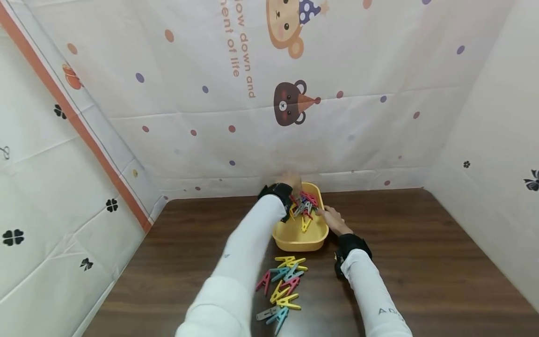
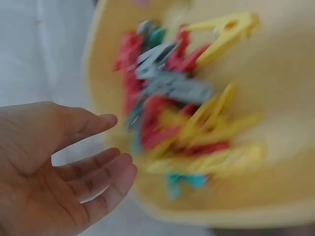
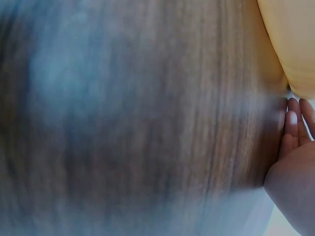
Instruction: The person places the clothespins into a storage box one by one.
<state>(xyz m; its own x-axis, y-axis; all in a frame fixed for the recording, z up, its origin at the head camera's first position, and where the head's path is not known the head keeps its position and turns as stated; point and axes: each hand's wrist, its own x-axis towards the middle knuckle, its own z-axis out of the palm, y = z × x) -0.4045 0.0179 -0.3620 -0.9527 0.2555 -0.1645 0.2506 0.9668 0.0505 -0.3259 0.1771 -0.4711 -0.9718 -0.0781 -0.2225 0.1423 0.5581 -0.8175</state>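
A yellow plastic basket [image 1: 300, 244] stands near the back of the table, with a jumble of coloured clothespins [image 1: 306, 204] toward its far end. My left hand [image 2: 64, 167], blurred in the head view, is at the basket's far left rim. Its fingers are apart and loosely bent, with nothing between thumb and fingertips. In the left wrist view red, grey, yellow and teal clothespins lie just past those fingertips. My right hand [image 1: 334, 221] holds the basket's right rim, thumb over the edge and fingers [image 3: 291, 123] along the outside.
Several yellow, blue, red and grey clothespins [image 1: 286, 299] lie in a loose column on the brown wooden table [image 1: 400, 262], in front of the basket. A printed cloth [image 1: 189, 154] hangs right behind the table's back edge, and more pale cloth hangs at both sides.
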